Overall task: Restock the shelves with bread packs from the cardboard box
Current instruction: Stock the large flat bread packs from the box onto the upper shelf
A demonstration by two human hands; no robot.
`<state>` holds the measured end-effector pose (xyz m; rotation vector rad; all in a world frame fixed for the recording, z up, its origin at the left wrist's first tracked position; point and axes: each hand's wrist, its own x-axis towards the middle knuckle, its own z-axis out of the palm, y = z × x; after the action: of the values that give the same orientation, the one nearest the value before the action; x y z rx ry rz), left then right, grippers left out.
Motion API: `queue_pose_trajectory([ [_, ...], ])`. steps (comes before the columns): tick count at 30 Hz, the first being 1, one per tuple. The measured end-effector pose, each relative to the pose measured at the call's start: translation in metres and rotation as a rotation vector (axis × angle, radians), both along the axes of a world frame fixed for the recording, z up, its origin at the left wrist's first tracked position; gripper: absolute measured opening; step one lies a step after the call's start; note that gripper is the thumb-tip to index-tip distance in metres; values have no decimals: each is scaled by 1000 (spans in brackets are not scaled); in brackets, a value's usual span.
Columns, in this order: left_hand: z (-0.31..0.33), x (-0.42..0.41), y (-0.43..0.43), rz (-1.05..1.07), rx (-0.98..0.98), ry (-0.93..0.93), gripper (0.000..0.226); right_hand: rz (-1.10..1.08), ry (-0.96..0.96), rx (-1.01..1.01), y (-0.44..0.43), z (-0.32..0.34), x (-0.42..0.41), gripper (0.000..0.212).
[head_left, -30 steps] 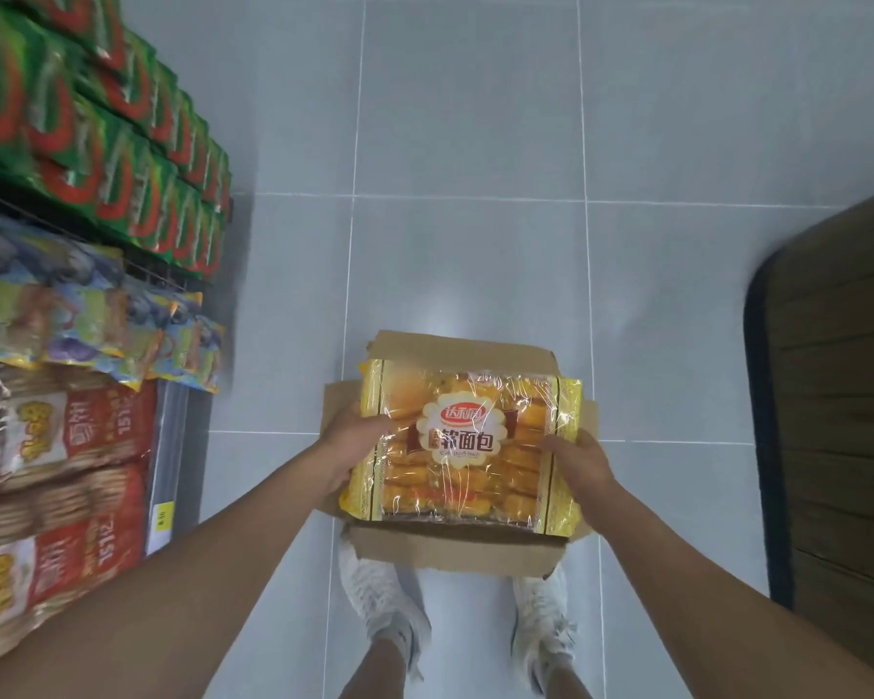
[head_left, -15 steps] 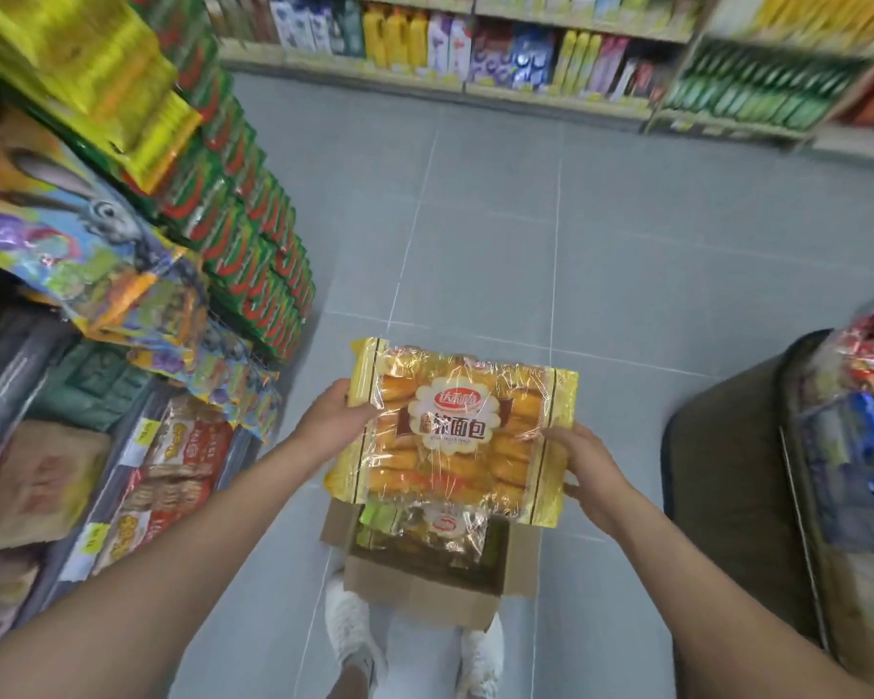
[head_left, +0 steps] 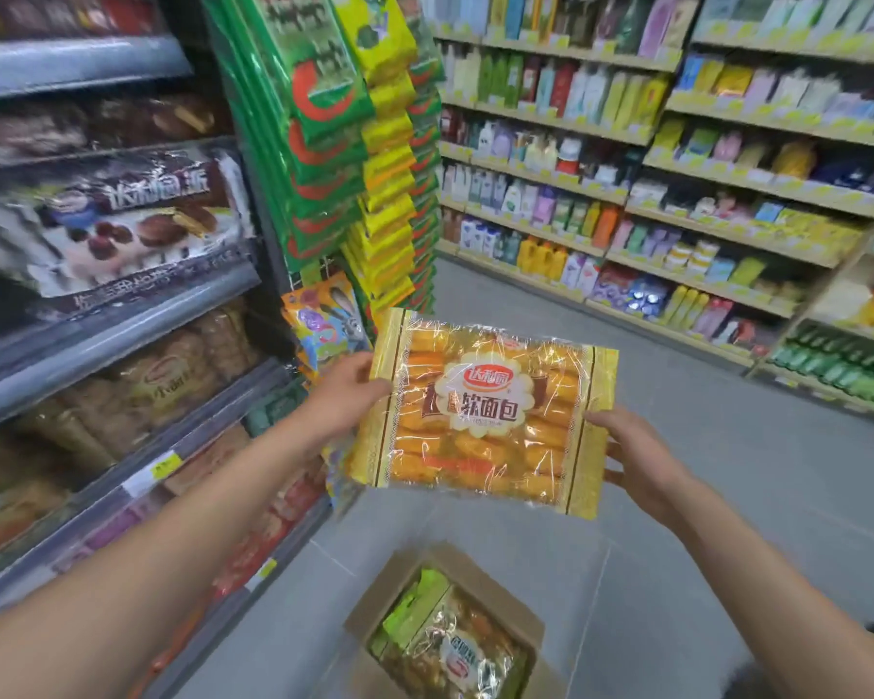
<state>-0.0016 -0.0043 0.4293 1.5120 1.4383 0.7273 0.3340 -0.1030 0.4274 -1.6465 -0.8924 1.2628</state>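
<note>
I held the bread pack [head_left: 485, 416] face up between both hands, in the air beside the left-hand shelves [head_left: 122, 338] and above the cardboard box [head_left: 505, 595]. My left hand [head_left: 346, 396] gripped its left edge, thumb over the yellow border. My right hand [head_left: 637, 456] clasped the right edge, fingers curled beneath. The box stood open on the grey floor [head_left: 727, 446] near the shelves' bottom edge, and another pack [head_left: 450, 643] lay inside, reaching nearly wall to wall.
</note>
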Motion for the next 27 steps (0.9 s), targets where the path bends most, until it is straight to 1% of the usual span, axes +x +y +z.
queue_pose_trajectory([
  [5, 53, -62, -26, 121, 72, -84, 21, 138, -14, 96, 22, 48, -56, 21],
  [9, 78, -121, -51, 225, 121, -125, 23, 228, -2, 140, 40, 71, -116, 21],
  [15, 97, -226, -90, 383, 152, -182, 25, 382, 4, 163, 57, 92, -228, 24],
  [19, 103, -297, -116, 496, 162, -161, 27, 458, 30, 163, 63, 97, -304, 17],
  [20, 104, -316, -123, 521, 164, -153, 27, 487, 37, 160, 64, 98, -325, 21],
  [21, 105, -335, -131, 547, 169, -145, 27, 508, 43, 165, 68, 95, -344, 38],
  [22, 105, -354, -137, 567, 177, -135, 27, 531, 27, 169, 70, 94, -364, 62],
  [23, 105, -372, -143, 584, 184, -131, 27, 557, 27, 174, 71, 93, -382, 80],
  [24, 106, -388, -148, 602, 194, -129, 27, 572, 29, 173, 74, 92, -400, 78],
  [26, 108, -416, -158, 651, 214, -105, 24, 617, 49, 186, 66, 102, -437, 42],
  [27, 108, -429, -162, 676, 226, -88, 22, 634, 50, 181, 65, 104, -454, 35],
])
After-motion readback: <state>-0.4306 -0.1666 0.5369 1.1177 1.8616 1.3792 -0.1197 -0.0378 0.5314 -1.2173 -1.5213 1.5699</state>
